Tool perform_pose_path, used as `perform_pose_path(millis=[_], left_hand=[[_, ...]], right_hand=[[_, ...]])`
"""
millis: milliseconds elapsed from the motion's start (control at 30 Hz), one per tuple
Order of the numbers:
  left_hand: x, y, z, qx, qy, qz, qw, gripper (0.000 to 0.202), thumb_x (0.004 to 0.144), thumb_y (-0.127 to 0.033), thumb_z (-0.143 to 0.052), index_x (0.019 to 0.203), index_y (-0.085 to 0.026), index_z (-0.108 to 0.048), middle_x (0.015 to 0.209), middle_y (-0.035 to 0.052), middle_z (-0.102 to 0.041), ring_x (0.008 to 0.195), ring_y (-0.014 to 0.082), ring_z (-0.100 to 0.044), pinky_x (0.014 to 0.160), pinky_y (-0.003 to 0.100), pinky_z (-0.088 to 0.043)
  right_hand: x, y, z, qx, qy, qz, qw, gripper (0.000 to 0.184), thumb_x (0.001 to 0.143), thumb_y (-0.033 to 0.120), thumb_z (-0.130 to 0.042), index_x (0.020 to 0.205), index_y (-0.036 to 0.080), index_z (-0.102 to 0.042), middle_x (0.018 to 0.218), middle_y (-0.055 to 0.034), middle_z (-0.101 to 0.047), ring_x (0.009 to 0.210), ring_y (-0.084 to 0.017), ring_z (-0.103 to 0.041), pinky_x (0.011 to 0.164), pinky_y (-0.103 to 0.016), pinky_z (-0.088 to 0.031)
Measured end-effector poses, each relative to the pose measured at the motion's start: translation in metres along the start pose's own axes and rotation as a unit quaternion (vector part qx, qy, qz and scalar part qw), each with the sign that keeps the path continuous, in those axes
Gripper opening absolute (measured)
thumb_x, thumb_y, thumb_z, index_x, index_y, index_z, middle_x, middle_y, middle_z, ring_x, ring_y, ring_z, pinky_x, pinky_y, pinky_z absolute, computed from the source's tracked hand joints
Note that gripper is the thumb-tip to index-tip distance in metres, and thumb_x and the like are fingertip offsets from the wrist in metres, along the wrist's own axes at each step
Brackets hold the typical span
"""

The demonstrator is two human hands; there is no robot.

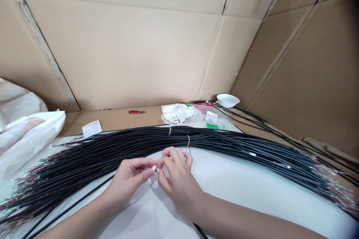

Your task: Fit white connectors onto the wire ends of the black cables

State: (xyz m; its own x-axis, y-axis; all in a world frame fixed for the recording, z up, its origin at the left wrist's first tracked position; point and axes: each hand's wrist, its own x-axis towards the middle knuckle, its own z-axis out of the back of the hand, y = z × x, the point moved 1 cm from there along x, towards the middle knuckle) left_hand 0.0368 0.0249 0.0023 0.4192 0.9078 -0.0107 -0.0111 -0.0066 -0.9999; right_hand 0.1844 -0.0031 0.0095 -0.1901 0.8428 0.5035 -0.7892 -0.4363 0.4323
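My left hand (127, 177) pinches a small white plastic connector (154, 168) between thumb and forefinger. Right up against it, the thumb and forefinger of my right hand (179, 179) are closed; what they hold is too small to make out. Just beyond both hands lies a thick bundle of black cables (112, 145), with stripped coloured wire ends at either side. A single black cable (84, 195) runs behind my left wrist, and another length (199, 230) shows under my right forearm.
Behind the bundle lie a clear bag of white connectors (178, 115), red-handled snips (137, 112), a white paper slip (92, 129) and green labels (212, 126). A white bowl (227, 100) stands back right. White plastic sheeting (25, 130) bulges at left. Cardboard walls (126, 52) enclose the table.
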Motion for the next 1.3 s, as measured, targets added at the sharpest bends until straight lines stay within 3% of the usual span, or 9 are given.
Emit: perform_pose_path(millis=[1000,1300], left_hand=[[-0.0022,-0.001,0.0,0.026,-0.013,-0.039,0.999,0.012,0.07,-0.02,-0.067,0.08,-0.017,-0.073,0.08,0.0068,-0.07,0.074,0.0185,-0.061,0.068,0.025,-0.047],[-0.0015,0.0017,0.0017,0.021,-0.022,-0.025,0.999,0.013,0.07,-0.023,-0.067,0.082,-0.018,-0.072,0.082,0.0051,-0.071,0.075,0.0171,-0.061,0.067,0.022,-0.046]], right_hand=[[-0.0038,0.0013,-0.0018,0.043,0.005,-0.03,0.999,0.007,0.074,0.011,-0.047,0.072,0.017,-0.051,0.086,-0.0019,-0.049,0.084,-0.016,-0.047,0.075,-0.034,-0.027],[-0.0009,0.0015,0.0002,0.049,0.007,-0.041,0.998,0.006,0.075,0.013,-0.05,0.072,0.018,-0.052,0.086,-0.0014,-0.05,0.086,-0.017,-0.047,0.076,-0.034,-0.026]])
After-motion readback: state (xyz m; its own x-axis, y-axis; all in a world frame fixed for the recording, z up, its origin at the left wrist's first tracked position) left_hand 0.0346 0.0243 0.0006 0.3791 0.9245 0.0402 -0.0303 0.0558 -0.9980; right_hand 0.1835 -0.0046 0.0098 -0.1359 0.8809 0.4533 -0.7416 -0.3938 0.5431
